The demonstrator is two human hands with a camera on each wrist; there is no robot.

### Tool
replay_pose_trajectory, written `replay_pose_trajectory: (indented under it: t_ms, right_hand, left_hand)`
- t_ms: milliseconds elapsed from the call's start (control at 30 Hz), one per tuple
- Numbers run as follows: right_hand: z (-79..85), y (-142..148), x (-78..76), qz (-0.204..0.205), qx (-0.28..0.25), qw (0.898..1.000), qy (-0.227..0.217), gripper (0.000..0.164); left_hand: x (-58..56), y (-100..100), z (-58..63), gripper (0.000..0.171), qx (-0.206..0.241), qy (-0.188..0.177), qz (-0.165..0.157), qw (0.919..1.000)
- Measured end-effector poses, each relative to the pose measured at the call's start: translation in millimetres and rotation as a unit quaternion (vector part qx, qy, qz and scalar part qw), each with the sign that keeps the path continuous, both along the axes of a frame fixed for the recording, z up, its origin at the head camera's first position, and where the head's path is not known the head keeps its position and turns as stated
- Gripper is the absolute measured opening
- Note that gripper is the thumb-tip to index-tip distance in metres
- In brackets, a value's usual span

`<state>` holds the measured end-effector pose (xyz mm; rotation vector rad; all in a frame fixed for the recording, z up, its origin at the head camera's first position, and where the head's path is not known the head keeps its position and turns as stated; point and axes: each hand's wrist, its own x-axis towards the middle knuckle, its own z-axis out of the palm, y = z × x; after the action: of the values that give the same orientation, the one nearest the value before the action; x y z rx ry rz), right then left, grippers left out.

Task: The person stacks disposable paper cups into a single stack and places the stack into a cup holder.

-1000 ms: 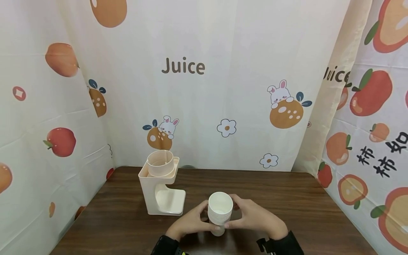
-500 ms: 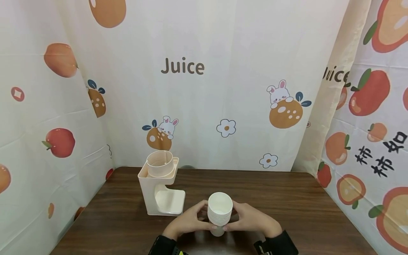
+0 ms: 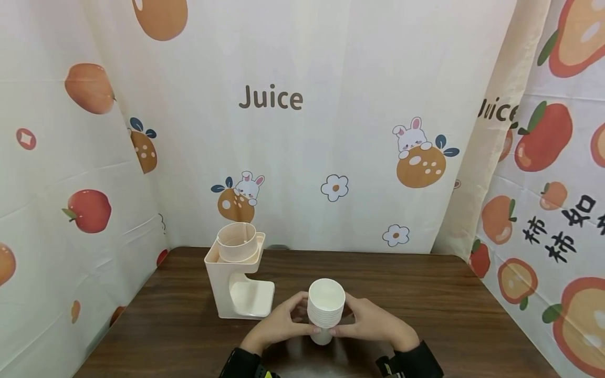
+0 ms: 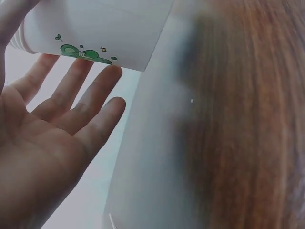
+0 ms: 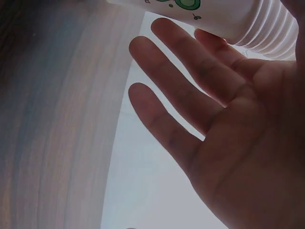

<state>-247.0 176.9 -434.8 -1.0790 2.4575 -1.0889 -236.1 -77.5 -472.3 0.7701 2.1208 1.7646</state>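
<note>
A nested stack of white paper cups (image 3: 326,302) stands upright between both hands, several rims showing one below another. My left hand (image 3: 282,324) holds its left side, thumb in front and fingers behind. On the opposite side my right hand (image 3: 373,324) grips it the same way. Green printing shows on the lowest cup (image 4: 102,26) in the left wrist view, where fingertips touch the wall. In the right wrist view, the ribbed rims (image 5: 274,31) appear at top right, above spread fingers (image 5: 159,112).
A cream cup holder (image 3: 219,286) stands on the dark wooden table (image 3: 406,278), left of the hands. A round cream container (image 3: 236,247) sits in its top, and a flat foot (image 3: 255,299) juts right. A fruit-print curtain (image 3: 359,68) hangs behind.
The cup stack has shifted slightly upward in the head view, with both hands moving along with it. Earlier, the right hand closed in against the stack. The cream holder stays in place.
</note>
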Motion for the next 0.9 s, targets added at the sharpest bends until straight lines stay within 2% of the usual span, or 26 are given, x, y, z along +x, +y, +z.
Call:
replay_pose_trajectory:
  t_ms: [233,500,700,900]
  right_hand:
    - [8.1,-2,3.0,-0.014,-0.011,1.0,0.0,0.073]
    - [24.4,-5,10.0,-0.026,-0.05,0.998,0.01,0.068]
    - [33.2,-7,15.8,-0.02,-0.088,0.996,0.028,0.065]
    - [35.9,-7,19.0,-0.009,-0.1,0.994,0.048,0.056]
  left_hand:
    - [0.3,0,7.8,0.057,-0.002,0.019,0.013,0.9997]
    - [4.7,3,28.3,0.055,0.026,0.023,0.016,0.9993]
    - [8.3,5,38.8,0.057,0.047,0.04,0.021,0.9978]
    - [10.0,6,43.6,0.056,0.059,0.046,0.021,0.997]
